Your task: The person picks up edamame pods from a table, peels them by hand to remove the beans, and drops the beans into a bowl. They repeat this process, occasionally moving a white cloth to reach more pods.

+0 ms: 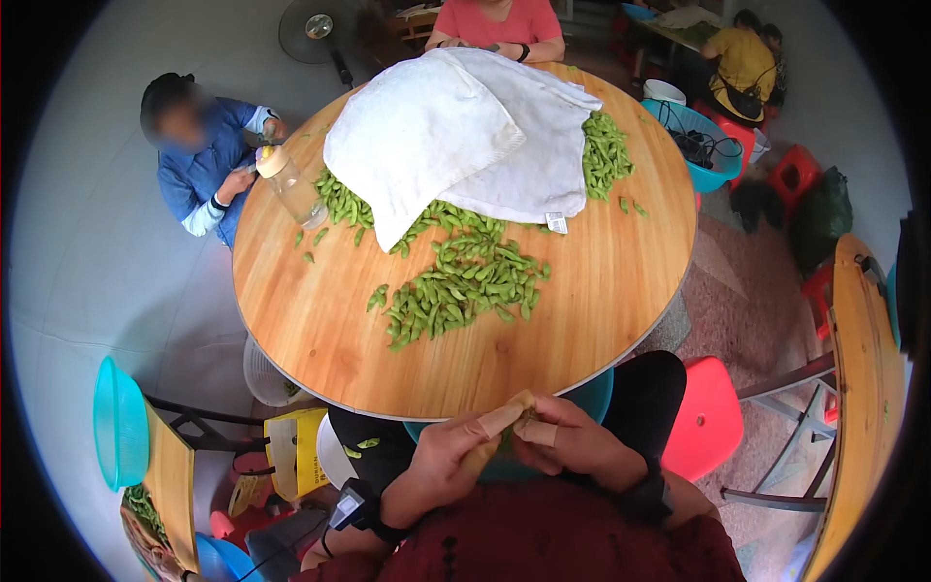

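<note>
My left hand (451, 458) and my right hand (579, 444) meet in front of my body, just off the table's near edge. Both are closed, with thumbs and fingertips pinched together around what looks like a small green soybean pod, mostly hidden by the fingers. Pale tape or finger covers wrap some fingers on both hands. Partly hidden beneath them is a teal basin (593, 396) on my lap. A loose pile of green soybean pods (465, 291) lies on the round wooden table (621, 301) ahead. White cloths (427, 126) cover a larger heap behind it.
A water bottle (293, 189) stands at the table's left edge. One person (199, 160) sits left, another (497, 24) opposite. A red stool (703, 419) is at my right, a yellow bag (298, 451) at my left. A blue tub (713, 165) holds cables.
</note>
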